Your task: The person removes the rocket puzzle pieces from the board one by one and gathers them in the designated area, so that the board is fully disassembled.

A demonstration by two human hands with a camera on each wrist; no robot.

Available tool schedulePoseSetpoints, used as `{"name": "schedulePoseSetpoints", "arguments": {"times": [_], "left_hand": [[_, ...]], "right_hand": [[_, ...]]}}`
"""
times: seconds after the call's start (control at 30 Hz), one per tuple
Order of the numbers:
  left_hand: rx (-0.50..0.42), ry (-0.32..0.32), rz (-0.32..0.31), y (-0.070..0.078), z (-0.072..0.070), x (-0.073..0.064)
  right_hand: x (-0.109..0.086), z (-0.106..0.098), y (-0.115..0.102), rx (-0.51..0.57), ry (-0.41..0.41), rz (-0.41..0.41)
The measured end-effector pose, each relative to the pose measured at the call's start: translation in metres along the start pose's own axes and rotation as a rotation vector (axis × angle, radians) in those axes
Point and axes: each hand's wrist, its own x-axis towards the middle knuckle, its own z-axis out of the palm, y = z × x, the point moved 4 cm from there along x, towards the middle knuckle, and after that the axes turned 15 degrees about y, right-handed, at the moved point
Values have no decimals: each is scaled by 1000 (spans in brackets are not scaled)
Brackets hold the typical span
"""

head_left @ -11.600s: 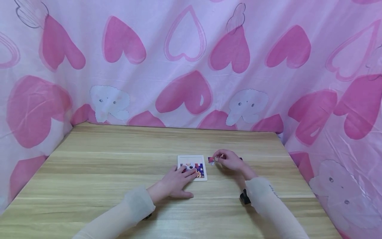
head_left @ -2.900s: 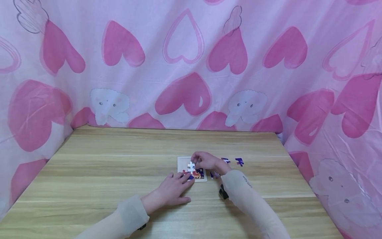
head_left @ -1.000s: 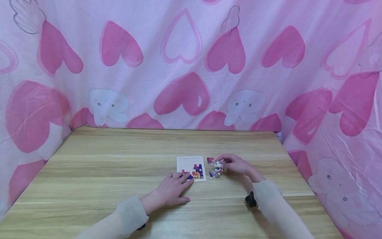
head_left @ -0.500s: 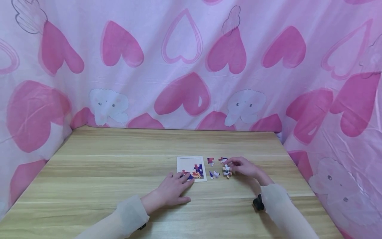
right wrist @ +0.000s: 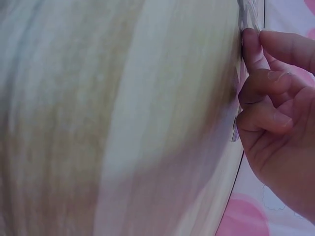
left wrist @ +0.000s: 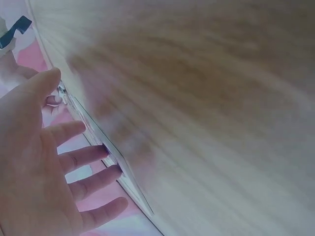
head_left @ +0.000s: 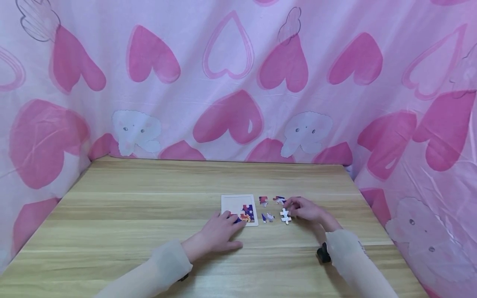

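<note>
In the head view a white jigsaw puzzle tray lies on the table, with several dark blue, red and orange pieces fitted along its near and right side. My left hand rests at its near left corner, fingers straight, fingertips over the printed pieces. In the left wrist view the left fingers lie along the tray's edge. My right hand, right of the tray, pinches a pale jigsaw piece between thumb and finger. The right wrist view shows this thumb-and-finger pinch on the piece's thin edge.
Loose jigsaw pieces lie right of the tray: a red one, a blue and white one and a purple and white one. Another dark piece is mostly behind the right hand. A pink heart-print curtain borders the wooden table.
The right hand carried the piece from over the tray to the right, past the loose pieces. Its visible face went from a dark print to pale. The left hand shifted slightly right.
</note>
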Motion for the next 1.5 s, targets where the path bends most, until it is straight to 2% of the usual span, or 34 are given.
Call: {"name": "schedulePoseSetpoints", "arguments": {"times": [0.1, 0.37, 0.53, 0.8, 0.93, 1.23, 1.37, 1.5], "left_hand": [[16, -3, 1, 1, 1, 2], [49, -25, -8, 3, 1, 7], [55, -38, -11, 2, 3, 7], [91, -29, 12, 2, 3, 6], [109, -18, 25, 2, 4, 5], [131, 14, 54, 3, 4, 4], [142, 15, 58, 3, 3, 4], [145, 20, 60, 3, 4, 4]], "right_hand": [[-2, 0, -3, -25, 11, 26], [6, 0, 21, -42, 27, 52], [8, -1, 24, -69, 56, 60], [19, 15, -1, -139, 123, -66], [29, 31, -15, -137, 112, -126], [51, 61, -30, -128, 29, -162], [56, 72, -39, -172, 2, -187], [60, 82, -44, -203, -2, -174]]}}
